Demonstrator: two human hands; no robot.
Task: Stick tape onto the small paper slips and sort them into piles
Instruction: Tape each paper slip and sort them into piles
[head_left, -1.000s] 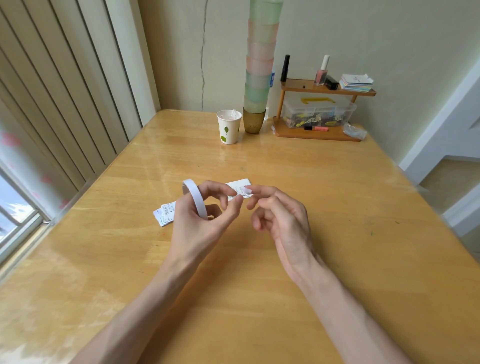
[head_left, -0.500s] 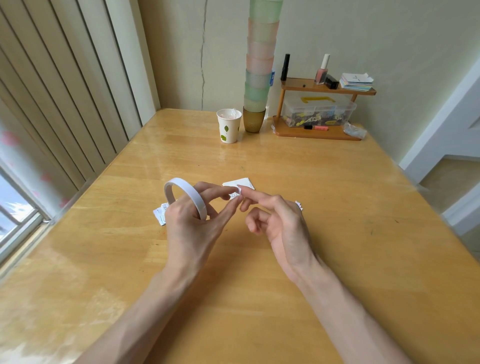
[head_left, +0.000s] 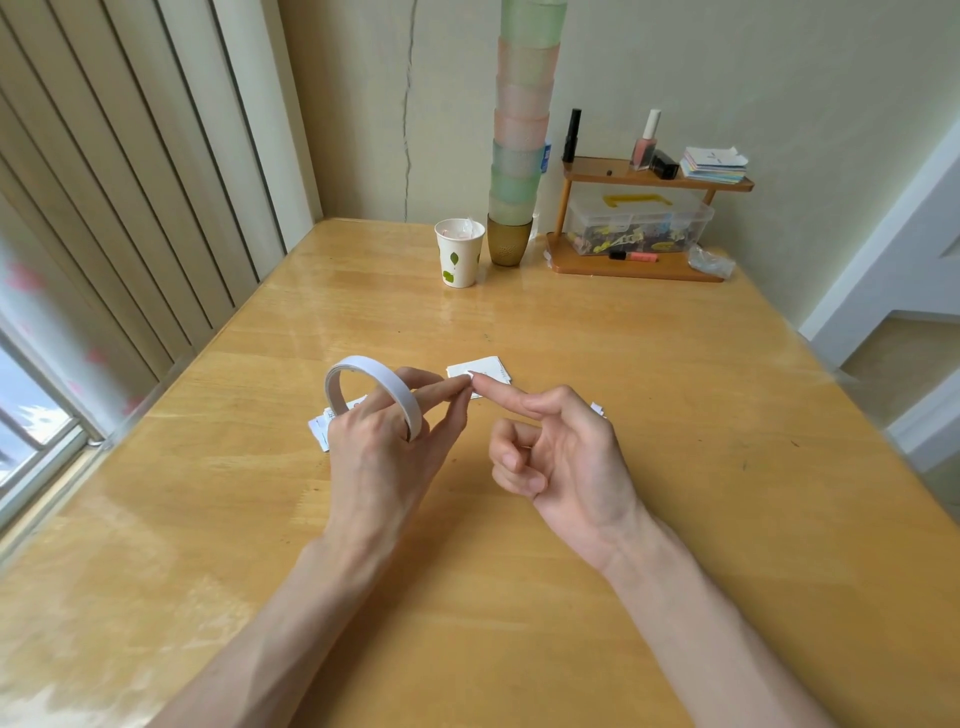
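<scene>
Left hand (head_left: 379, 457) is gripping the roll (head_left: 396, 387), tape end pinched. Right hand (head_left: 566, 457) holds nothing, index extended to that pinch. One slip (head_left: 478, 370) lies beyond; a pile (head_left: 319, 428), possibly taped, lies left. Sorting remains.

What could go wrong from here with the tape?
1. The left hand pinches right at the index fingertip of the right hand, near the paper slip; tape there may cling to skin or fold.
2. The tape roll hangs loosely around left fingers; it might slip onto the slip pile beneath.
</scene>
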